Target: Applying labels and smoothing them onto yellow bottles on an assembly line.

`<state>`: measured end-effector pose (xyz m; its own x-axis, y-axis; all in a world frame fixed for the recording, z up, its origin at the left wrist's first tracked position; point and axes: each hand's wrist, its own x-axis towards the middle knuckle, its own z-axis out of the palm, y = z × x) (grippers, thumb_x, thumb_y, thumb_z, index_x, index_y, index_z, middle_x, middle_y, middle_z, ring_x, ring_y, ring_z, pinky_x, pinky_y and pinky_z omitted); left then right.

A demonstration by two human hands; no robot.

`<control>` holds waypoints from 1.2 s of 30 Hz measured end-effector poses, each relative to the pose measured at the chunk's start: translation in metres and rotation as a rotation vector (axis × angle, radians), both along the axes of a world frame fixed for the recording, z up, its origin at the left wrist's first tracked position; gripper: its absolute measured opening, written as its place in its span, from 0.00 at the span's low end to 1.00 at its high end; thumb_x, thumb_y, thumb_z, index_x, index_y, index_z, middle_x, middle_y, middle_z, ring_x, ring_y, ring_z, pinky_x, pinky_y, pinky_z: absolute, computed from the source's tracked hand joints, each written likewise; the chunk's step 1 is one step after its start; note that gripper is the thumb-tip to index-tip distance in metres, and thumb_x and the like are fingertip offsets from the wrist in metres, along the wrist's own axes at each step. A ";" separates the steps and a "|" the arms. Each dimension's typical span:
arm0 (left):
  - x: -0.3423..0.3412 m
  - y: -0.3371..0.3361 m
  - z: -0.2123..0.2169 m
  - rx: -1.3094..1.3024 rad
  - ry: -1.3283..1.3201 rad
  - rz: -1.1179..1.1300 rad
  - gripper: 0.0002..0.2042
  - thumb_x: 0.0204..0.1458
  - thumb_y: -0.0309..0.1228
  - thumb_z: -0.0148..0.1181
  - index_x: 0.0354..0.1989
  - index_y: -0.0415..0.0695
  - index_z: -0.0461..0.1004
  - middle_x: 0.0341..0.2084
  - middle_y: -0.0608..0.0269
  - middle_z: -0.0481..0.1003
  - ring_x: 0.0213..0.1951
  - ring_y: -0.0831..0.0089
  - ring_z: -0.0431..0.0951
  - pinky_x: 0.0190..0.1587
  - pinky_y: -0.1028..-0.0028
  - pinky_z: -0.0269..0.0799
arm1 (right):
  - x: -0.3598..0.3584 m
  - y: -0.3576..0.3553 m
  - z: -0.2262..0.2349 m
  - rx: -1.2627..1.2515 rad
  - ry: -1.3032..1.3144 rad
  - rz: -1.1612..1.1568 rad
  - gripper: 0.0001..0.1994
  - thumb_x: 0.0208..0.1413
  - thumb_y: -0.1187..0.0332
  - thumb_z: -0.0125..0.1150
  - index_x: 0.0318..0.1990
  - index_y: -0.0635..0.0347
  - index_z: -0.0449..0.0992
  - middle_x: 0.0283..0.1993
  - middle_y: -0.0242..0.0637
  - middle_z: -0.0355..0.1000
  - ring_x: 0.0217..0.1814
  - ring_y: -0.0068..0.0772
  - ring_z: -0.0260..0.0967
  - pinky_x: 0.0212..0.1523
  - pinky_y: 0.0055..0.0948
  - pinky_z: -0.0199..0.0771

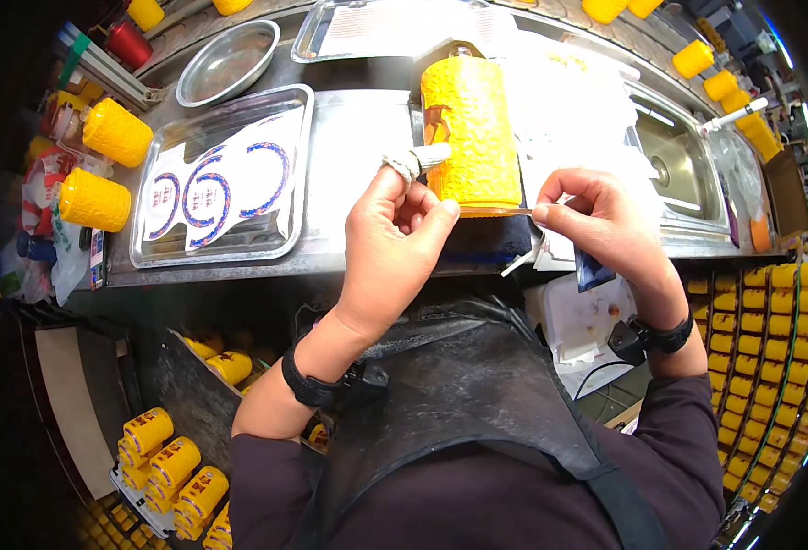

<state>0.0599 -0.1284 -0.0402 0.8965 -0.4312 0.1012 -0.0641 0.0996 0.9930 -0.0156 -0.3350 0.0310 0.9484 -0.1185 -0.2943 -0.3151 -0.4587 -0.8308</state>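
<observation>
textured yellow jar (470, 128) at 12 o'clock; left hand (395, 243) and right hand (596, 220) pinching thin label strip (495, 211) along base, partly applied; label sheets tray (216, 179) at 10 o'clock.

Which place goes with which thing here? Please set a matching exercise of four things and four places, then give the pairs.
Things:
1. yellow textured cylinder
2. tray of curved labels
3. round metal bowl
4. steel sink

Places:
A. far right of the counter
B. between the left hand and right hand
C. back left, beyond the tray
D. counter, left of the cylinder

Pairs: 1-B, 2-D, 3-C, 4-A
</observation>
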 end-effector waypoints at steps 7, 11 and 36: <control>0.014 0.011 -0.012 0.056 0.072 0.027 0.18 0.48 0.22 0.61 0.49 0.39 0.69 0.25 0.72 0.69 0.25 0.88 0.64 0.30 0.84 0.62 | 0.000 -0.003 -0.010 0.089 -0.066 -0.041 0.05 0.53 0.69 0.60 0.30 0.60 0.74 0.23 0.19 0.65 0.22 0.06 0.57 0.22 0.13 0.55; 0.017 0.010 -0.015 0.139 -0.166 -0.009 0.24 0.46 0.29 0.66 0.51 0.37 0.65 0.45 0.55 0.69 0.47 0.69 0.69 0.52 0.69 0.63 | -0.003 -0.004 -0.006 0.126 -0.048 -0.038 0.05 0.53 0.69 0.60 0.30 0.60 0.74 0.24 0.19 0.66 0.23 0.06 0.58 0.23 0.12 0.56; 0.022 0.006 -0.022 -0.007 -0.055 -0.208 0.31 0.53 0.30 0.62 0.63 0.33 0.56 0.60 0.50 0.61 0.64 0.66 0.58 0.65 0.68 0.51 | -0.003 -0.011 -0.015 0.145 -0.055 -0.077 0.06 0.53 0.69 0.59 0.28 0.61 0.73 0.24 0.22 0.68 0.25 0.07 0.61 0.25 0.12 0.59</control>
